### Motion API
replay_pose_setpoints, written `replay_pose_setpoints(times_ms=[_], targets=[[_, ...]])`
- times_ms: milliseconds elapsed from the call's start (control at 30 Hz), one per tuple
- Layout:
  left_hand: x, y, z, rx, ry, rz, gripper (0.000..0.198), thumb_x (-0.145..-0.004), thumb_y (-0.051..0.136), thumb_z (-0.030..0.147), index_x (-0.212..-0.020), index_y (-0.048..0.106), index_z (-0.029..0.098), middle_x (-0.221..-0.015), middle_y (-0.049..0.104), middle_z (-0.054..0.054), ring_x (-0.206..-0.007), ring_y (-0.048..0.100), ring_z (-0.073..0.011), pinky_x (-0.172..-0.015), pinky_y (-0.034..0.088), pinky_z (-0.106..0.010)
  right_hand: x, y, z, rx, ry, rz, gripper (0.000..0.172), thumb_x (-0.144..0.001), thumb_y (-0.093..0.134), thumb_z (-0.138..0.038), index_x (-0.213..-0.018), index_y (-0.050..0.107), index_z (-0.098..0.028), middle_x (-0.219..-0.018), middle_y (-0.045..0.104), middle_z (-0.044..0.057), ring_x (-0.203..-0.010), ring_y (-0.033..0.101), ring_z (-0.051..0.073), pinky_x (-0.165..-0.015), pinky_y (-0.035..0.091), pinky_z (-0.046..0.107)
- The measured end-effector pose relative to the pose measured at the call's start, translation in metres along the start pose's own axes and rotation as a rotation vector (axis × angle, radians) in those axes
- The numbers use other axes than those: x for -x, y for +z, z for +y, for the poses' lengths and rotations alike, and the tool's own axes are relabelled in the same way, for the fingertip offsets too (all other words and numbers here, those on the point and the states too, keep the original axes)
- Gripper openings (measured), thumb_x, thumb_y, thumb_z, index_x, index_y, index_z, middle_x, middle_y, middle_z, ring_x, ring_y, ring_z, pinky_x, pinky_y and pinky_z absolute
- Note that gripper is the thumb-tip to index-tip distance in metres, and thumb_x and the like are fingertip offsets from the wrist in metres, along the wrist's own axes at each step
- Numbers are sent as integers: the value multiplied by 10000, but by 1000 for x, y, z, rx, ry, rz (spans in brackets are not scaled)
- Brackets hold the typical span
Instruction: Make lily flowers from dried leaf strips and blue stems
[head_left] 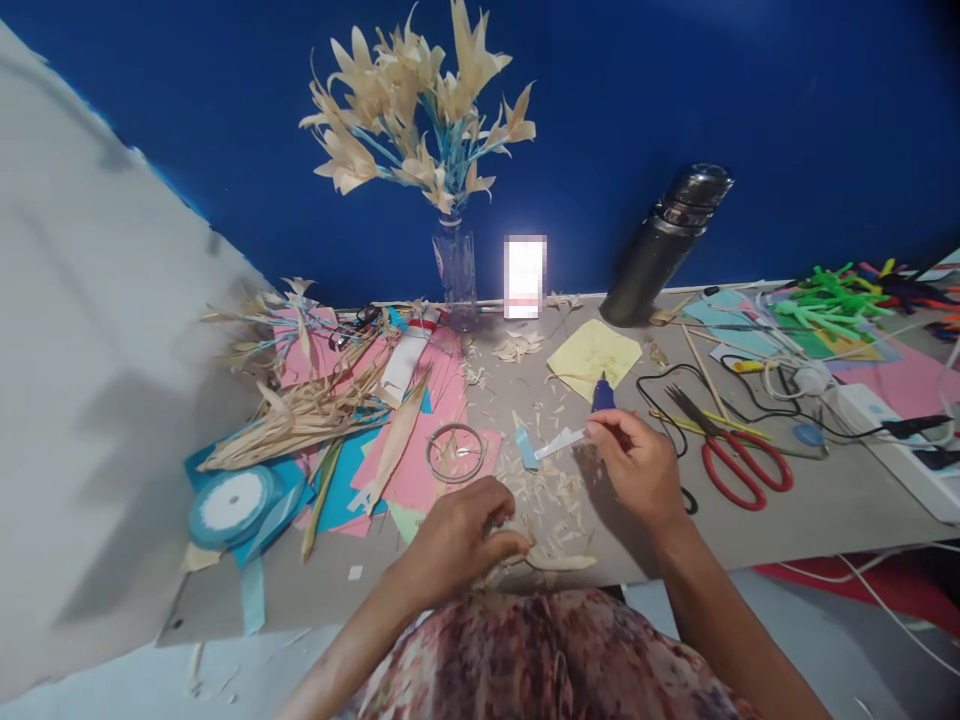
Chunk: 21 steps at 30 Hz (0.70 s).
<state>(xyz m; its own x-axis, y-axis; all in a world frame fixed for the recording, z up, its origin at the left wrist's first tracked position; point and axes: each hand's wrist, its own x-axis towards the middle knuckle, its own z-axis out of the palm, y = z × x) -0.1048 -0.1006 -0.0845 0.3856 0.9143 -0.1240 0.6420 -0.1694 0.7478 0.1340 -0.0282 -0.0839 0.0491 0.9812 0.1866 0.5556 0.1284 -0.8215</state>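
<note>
My right hand (637, 465) pinches the end of a narrow whitish strip (561, 444). A short light-blue piece (527, 448) shows at the strip's far end. Low over the table's front, my left hand (469, 540) has its fingers curled and thumb pressed in; what they hold, if anything, is hidden. Pale husk scraps (559, 495) lie around and under both hands, with a longer curved husk piece (562, 563) close to my left thumb. Behind my right hand, a dark-blue glue-gun-like tip (602, 392) rests on a yellow paper square (581, 355).
Red-handled scissors (739, 460), black cable and a white power strip (896, 450) lie right. A ribbon spool (232, 505), tape ring (455, 453), dried husks (300, 420) and coloured paper lie left. Behind stand a bottle (455, 275) of husk flowers (420, 90) and a dark flask (664, 250).
</note>
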Motion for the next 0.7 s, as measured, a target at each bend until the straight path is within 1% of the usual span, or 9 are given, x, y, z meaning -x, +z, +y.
replay_pose_setpoints(times_ms=[33,100,200,300,400,500,567,633,700], targets=[[-1,2,0,-43,22,-56,132,-866,689,326,-943,666,221,-935,631,-9,-814,603,-159,-682,390,-262,2,-3,2,-15,20,-22,293,-909,553,-433,-903,711,-187,-760,724,45,-659,645,192,-660,499,299],[-3,6,1,-147,61,-160,204,-846,706,280,-1048,680,269,-1039,624,-12,-874,629,-171,-687,400,-261,8,-4,6,-50,55,-68,319,-925,529,-446,-923,708,-182,-741,722,41,-622,639,183,-629,497,290],[-8,8,6,-280,92,-265,174,-842,687,238,-1011,686,280,-1037,611,-11,-873,640,-180,-656,408,-263,15,-1,8,-72,65,-112,308,-918,539,-443,-907,703,-183,-736,730,42,-641,659,193,-649,507,294],[-11,9,11,-395,96,-284,56,-876,638,247,-926,662,242,-1017,605,-33,-852,637,-194,-640,427,-280,21,3,9,-72,60,-161,263,-906,550,-401,-883,703,-188,-734,737,41,-681,684,208,-666,504,295],[-17,10,9,-491,63,-221,66,-915,563,216,-911,628,213,-1021,603,-69,-856,633,-215,-653,451,-303,24,6,10,-59,48,-199,244,-912,534,-358,-868,711,-195,-745,742,36,-700,689,206,-669,497,285],[-27,6,1,-525,-26,-71,166,-952,460,154,-944,619,201,-1027,604,-88,-804,626,-201,-642,447,-301,24,7,10,-54,24,-216,238,-916,522,-328,-857,711,-197,-728,739,28,-689,683,197,-662,494,270],[-34,-2,-2,-479,-67,60,212,-972,411,149,-958,616,199,-1077,605,-101,-797,624,-191,-648,444,-299,22,7,10,-51,7,-220,233,-915,518,-318,-853,708,-199,-714,735,24,-676,679,194,-654,488,265],[-38,-13,-2,-367,-41,179,195,-978,422,178,-942,613,202,-1111,608,-102,-854,628,-196,-700,452,-306,21,6,10,-42,-5,-223,232,-919,512,-320,-855,702,-205,-712,731,22,-673,674,196,-652,480,268],[-38,-22,1,-229,18,231,189,-981,440,222,-870,592,208,-1011,629,-78,-873,617,-197,-755,449,-312,20,5,10,-24,-13,-228,242,-933,500,-334,-852,691,-209,-709,722,22,-671,665,199,-648,468,273]])
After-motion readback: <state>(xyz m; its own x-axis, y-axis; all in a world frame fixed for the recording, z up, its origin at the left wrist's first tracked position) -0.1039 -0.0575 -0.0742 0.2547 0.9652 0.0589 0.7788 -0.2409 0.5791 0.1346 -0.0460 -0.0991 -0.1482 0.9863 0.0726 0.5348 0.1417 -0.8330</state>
